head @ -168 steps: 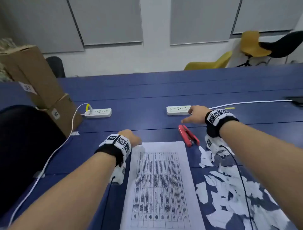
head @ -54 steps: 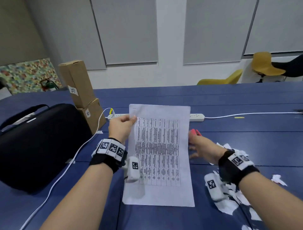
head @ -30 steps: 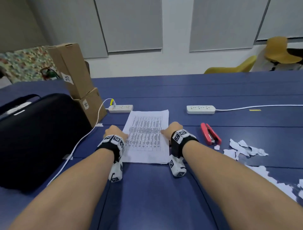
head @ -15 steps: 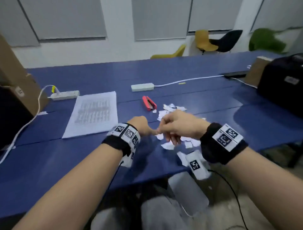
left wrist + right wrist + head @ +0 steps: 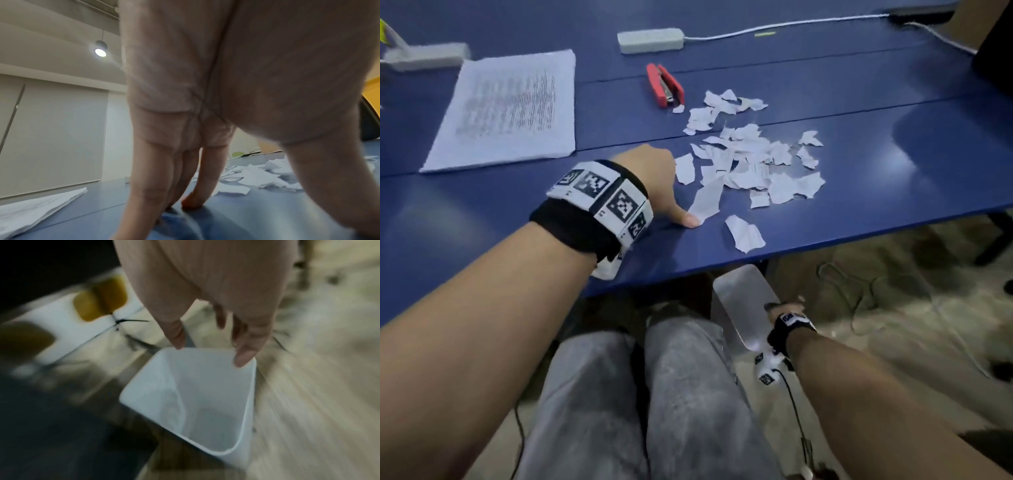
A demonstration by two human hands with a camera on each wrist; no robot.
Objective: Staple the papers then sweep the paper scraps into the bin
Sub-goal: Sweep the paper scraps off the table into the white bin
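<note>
The left hand [image 5: 654, 178] rests open, fingertips on the tabletop [image 5: 893, 178] beside the paper scraps [image 5: 750, 164] near its front edge; the right hand [image 5: 784, 308] grips the bin [image 5: 205, 402] rim below.

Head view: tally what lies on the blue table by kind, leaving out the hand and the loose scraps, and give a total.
Power strips: 2, one at the back, one at far left
Stapler: 1, red
Stack of printed papers: 1
Total: 4
The torn paper scraps overlap too much to count.
</note>
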